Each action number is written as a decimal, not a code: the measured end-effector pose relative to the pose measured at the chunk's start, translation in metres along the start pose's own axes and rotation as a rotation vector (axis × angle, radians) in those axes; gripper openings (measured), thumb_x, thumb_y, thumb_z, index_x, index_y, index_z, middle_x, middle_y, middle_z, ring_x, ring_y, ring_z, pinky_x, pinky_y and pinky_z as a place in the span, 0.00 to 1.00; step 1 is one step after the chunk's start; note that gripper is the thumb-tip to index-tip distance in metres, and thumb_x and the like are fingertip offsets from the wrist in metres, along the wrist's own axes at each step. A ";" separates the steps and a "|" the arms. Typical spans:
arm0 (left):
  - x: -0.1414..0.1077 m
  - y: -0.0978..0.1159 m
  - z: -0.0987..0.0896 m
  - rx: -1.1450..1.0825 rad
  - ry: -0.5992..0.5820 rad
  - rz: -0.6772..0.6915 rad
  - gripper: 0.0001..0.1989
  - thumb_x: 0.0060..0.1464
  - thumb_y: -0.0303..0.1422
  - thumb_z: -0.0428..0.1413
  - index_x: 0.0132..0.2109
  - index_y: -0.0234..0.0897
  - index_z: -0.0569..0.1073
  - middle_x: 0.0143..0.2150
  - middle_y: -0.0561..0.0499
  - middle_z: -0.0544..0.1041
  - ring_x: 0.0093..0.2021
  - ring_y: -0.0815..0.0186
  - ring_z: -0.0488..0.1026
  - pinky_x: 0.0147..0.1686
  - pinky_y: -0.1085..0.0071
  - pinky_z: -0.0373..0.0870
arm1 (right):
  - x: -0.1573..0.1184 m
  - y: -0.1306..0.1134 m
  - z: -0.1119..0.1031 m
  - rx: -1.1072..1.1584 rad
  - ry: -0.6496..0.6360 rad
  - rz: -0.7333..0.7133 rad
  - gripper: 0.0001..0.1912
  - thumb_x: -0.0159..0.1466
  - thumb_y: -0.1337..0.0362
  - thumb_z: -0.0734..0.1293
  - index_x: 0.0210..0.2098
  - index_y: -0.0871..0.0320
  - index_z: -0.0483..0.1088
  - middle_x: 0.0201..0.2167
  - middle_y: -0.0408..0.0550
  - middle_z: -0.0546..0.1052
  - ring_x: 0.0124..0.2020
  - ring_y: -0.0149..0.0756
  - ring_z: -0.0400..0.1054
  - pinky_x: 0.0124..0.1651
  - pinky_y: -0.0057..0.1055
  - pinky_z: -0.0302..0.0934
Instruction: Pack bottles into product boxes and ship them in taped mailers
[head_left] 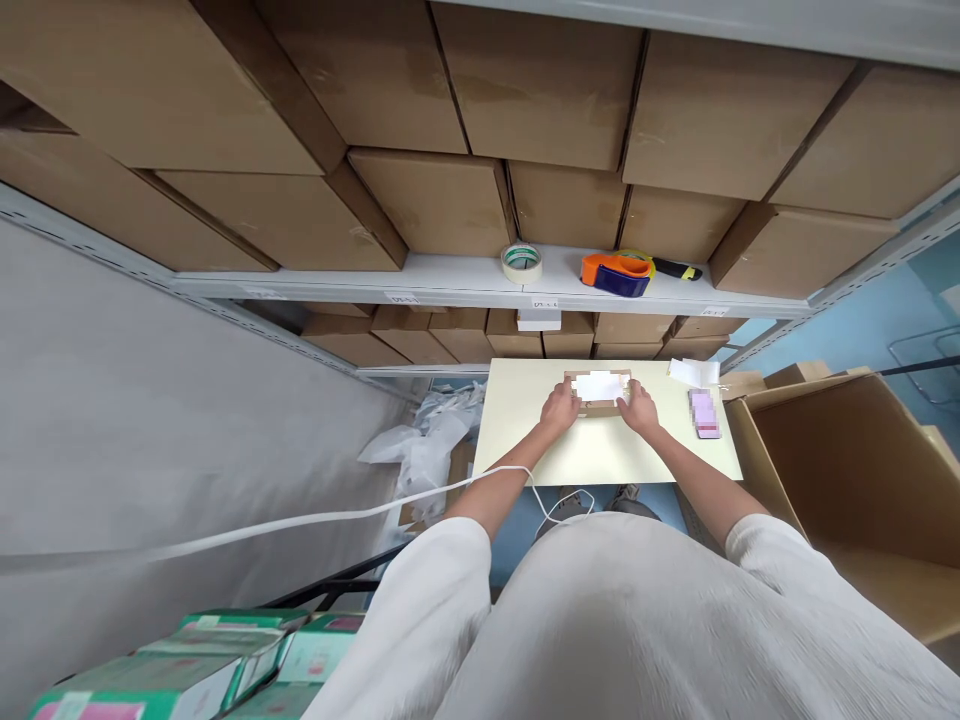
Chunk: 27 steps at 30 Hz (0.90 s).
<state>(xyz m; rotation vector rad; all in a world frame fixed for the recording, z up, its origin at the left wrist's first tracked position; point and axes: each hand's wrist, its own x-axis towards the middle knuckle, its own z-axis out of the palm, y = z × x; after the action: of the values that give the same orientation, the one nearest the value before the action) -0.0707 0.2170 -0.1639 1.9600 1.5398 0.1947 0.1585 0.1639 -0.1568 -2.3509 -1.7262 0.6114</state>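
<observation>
Between my two hands is a small brown cardboard box on a cream tabletop. A white label or sheet of paper covers much of its upper side. My left hand grips the box's left end, fingers closed about the edge. At the right end, my right hand holds on in the same way, its thumb near the white paper. The box's underside is hidden. To the right of my right hand lie a pinkish-purple blurred item and folded white paper.
Shelves of cardboard boxes rise behind the table. On the shelf edge sit a tape roll, an orange-and-blue tape dispenser and a cutter. A large open carton stands right. A white cable crosses my left forearm.
</observation>
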 end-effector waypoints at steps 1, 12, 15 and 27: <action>-0.002 0.002 0.001 -0.012 -0.012 -0.002 0.34 0.68 0.37 0.54 0.76 0.36 0.55 0.66 0.32 0.72 0.62 0.47 0.75 0.56 0.57 0.72 | -0.002 0.000 0.000 0.033 0.000 0.000 0.29 0.73 0.56 0.62 0.70 0.59 0.59 0.62 0.62 0.75 0.59 0.53 0.70 0.59 0.44 0.66; -0.010 0.042 -0.005 -0.012 0.095 0.132 0.44 0.58 0.44 0.66 0.75 0.41 0.57 0.75 0.32 0.62 0.72 0.39 0.63 0.68 0.47 0.64 | -0.028 0.016 -0.024 0.155 0.170 -0.029 0.28 0.75 0.54 0.59 0.68 0.62 0.63 0.66 0.64 0.72 0.64 0.55 0.66 0.66 0.47 0.61; -0.009 0.063 -0.001 -0.017 0.094 0.171 0.45 0.58 0.43 0.66 0.76 0.41 0.56 0.76 0.32 0.59 0.73 0.38 0.61 0.69 0.46 0.62 | -0.035 0.030 -0.036 0.162 0.255 -0.042 0.27 0.75 0.53 0.57 0.67 0.61 0.64 0.65 0.64 0.72 0.64 0.57 0.65 0.64 0.49 0.61; 0.003 0.201 0.072 -0.024 -0.004 0.444 0.40 0.62 0.41 0.62 0.76 0.43 0.57 0.76 0.35 0.60 0.72 0.40 0.62 0.70 0.47 0.62 | -0.078 0.157 -0.109 0.148 0.518 0.178 0.26 0.75 0.53 0.55 0.66 0.60 0.66 0.64 0.65 0.71 0.64 0.57 0.62 0.66 0.51 0.56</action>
<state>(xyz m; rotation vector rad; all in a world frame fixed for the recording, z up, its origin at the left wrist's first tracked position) 0.1297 0.1688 -0.1100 2.2568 1.0738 0.3904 0.3221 0.0521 -0.0976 -2.3024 -1.2155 0.1204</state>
